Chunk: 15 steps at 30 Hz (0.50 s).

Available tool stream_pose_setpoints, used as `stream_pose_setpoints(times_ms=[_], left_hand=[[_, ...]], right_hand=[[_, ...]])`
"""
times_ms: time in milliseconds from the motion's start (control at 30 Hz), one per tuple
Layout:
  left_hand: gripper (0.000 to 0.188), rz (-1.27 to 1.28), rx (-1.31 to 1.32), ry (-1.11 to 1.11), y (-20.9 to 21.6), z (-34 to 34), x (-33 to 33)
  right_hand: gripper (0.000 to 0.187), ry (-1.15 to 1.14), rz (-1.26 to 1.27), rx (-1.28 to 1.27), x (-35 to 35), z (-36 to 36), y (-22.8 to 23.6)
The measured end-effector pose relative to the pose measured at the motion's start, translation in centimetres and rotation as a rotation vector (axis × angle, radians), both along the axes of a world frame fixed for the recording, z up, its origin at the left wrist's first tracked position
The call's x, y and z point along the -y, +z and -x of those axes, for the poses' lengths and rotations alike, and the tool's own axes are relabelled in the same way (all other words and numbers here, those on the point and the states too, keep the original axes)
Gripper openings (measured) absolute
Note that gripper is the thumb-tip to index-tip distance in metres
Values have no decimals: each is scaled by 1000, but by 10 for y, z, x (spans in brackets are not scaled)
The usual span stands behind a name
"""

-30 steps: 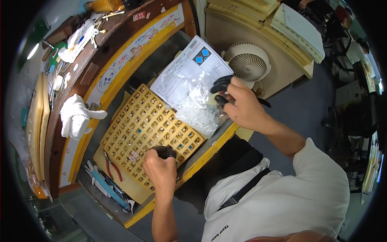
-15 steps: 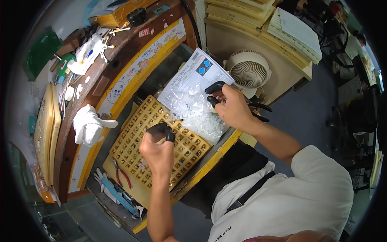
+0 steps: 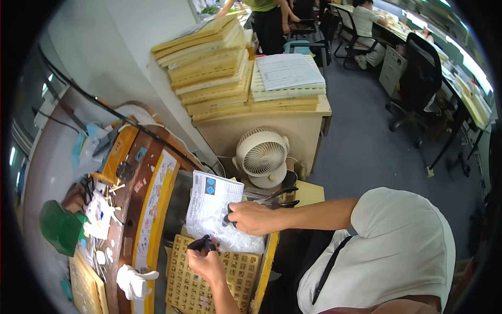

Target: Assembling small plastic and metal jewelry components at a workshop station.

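A yellow tray (image 3: 238, 277) with rows of small square pockets, each with a tiny dark or shiny piece in many of them, lies in the open drawer. My left hand (image 3: 207, 264), black covers on its fingertips, is over the tray's far edge with fingers pinched together; what they hold is too small to make out. Past the tray a clear plastic bag (image 3: 243, 242) of small whitish pieces rests against a printed sheet (image 3: 201, 196). My right hand (image 3: 256, 219), also with black fingertip covers, is closed at the bag's upper part, over the sheet's edge.
A beige fan (image 3: 261, 154) stands beyond the drawer, before a cabinet stacked with yellow trays (image 3: 214, 68). Black-handled pliers (image 3: 282, 194) lie behind my right wrist. A white glove (image 3: 135, 281) hangs on the bench edge at left. Other people work farther back.
The view has swung up and toward the room. My left hand has moved from over the tray to its far edge by the bag. My right hand has come down to the bag and closed.
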State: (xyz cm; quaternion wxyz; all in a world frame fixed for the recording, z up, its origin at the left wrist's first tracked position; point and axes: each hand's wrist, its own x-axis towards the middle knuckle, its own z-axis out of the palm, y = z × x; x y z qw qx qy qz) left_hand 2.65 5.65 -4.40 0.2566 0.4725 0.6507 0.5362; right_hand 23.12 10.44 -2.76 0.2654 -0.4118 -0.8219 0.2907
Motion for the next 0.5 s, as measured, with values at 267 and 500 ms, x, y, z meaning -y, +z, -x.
stream_pose_setpoints(times_ms=[267, 500], left_hand=[[11, -46, 80, -105, 5, -9, -2], [14, -18, 92, -104, 4, -3, -1]], right_hand=[[8, 103, -180, 54, -16, 11, -5], [10, 254, -178, 52, -19, 17, -6]])
